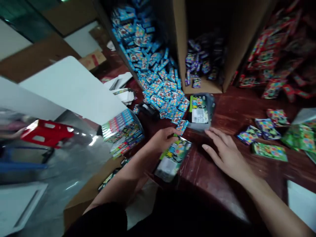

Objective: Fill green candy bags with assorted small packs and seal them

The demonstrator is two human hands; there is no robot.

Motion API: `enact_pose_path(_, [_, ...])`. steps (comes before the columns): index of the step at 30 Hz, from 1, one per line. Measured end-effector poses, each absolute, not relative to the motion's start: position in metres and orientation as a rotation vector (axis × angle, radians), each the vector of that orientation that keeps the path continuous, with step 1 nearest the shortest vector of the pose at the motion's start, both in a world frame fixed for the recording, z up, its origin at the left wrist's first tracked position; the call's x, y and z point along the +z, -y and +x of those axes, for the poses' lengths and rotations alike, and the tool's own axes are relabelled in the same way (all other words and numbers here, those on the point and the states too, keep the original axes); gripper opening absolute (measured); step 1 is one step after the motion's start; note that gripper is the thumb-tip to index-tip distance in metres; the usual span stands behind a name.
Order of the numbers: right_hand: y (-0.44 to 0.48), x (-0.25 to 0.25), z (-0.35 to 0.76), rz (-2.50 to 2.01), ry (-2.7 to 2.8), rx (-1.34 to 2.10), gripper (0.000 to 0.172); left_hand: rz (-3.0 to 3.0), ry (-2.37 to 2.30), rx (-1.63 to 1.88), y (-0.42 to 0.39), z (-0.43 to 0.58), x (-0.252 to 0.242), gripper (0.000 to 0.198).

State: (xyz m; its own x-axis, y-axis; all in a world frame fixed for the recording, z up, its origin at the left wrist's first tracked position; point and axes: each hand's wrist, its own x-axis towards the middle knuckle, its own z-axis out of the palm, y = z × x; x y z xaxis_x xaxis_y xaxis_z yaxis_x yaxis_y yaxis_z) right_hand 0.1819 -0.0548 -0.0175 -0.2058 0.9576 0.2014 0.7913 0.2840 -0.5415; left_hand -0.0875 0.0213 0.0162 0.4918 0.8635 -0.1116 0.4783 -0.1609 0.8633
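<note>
My left hand [163,140] is closed on the top edge of a clear plastic pack with a green and black printed card [176,151], tilted at the table's front edge. A blue candy packet [182,126] lies just beyond those fingertips. My right hand [224,153] is open, fingers spread, low over the dark red table [237,117]. Its fingertips are nearest to a second pack of the same kind [199,110], lying flat with a white barcode label facing up. Whether they touch it I cannot tell.
Blue packets [158,79] spill from a carton; purple [197,62] and red packets [269,62] fill others. Loose packets [268,128] and a green one [270,151] lie right. Wrapped boxes [123,128] stand left, above an open carton [81,200]. A red stool [46,133] is farther left.
</note>
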Motion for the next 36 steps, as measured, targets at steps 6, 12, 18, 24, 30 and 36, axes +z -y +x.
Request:
enact_pose_path(6, [0.0, -0.02, 0.131, -1.454, 2.349, 0.304, 0.057, 1.9, -1.302, 0.326, -0.049, -0.166, 0.023, 0.024])
enact_pose_path(12, [0.004, -0.023, 0.132, -1.475, 2.312, 0.3, 0.055, 1.995, -1.314, 0.222, -0.025, -0.184, 0.013, 0.026])
enact_pose_path(18, [0.013, -0.022, 0.146, -1.571, 2.263, 0.265, 0.061, 2.275, -1.313, 0.474, -0.022, -0.157, 0.012, 0.031])
enact_pose_path(24, [0.013, -0.021, 0.161, -1.802, 2.163, 0.117, 0.062, 2.363, -1.232, 0.669, -0.047, -0.055, 0.012, 0.024])
enact_pose_path(30, [-0.034, -0.03, 0.168, -1.603, 2.347, 0.045, 0.03, 2.27, -1.196, 0.809, -0.063, 0.01, 0.023, 0.021])
enact_pose_path(36, [0.041, -0.004, 0.195, -1.545, 2.142, -0.112, 0.037, 1.519, -1.214, 1.057, -0.045, -0.007, 0.025, 0.039])
